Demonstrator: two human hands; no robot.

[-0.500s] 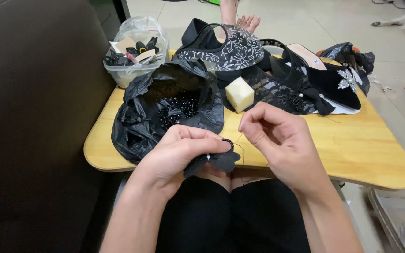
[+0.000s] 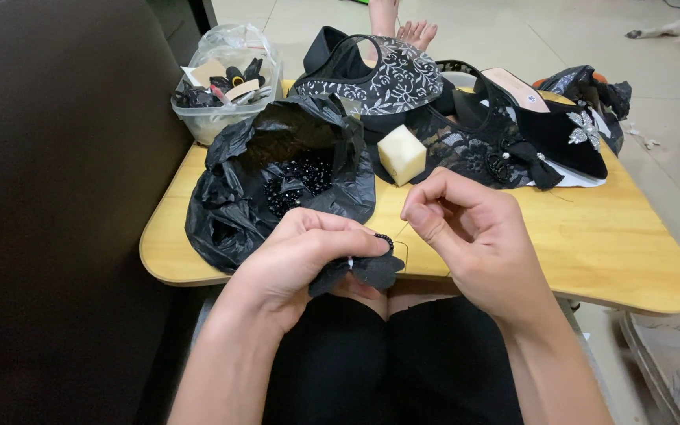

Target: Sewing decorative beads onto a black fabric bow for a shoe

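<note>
- The left hand (image 2: 308,256) pinches a small piece of soft, matte black fabric (image 2: 360,271) between thumb and fingers, holding it just over the near edge of the table, above the lap.
- A short row of tiny glossy black beads (image 2: 385,240) sits on the fabric's top edge, right at the left fingertips.
- The right hand (image 2: 474,244) is closed narrowly, thumb pressed to forefinger; a fine thread (image 2: 400,234) runs from that pinch to the fabric. Whether a needle is in the pinch cannot be told.
- Behind the left hand lies a crinkled, shiny black plastic bag (image 2: 238,197), open and holding a heap of small round black beads (image 2: 297,177).
- A pale yellow foam cube (image 2: 401,154) rests on the smooth, rounded-corner light wooden table (image 2: 592,252), beside black lace.
- A pointed black velvet shoe (image 2: 552,134) with a silvery jewelled ornament lies further back.
</note>
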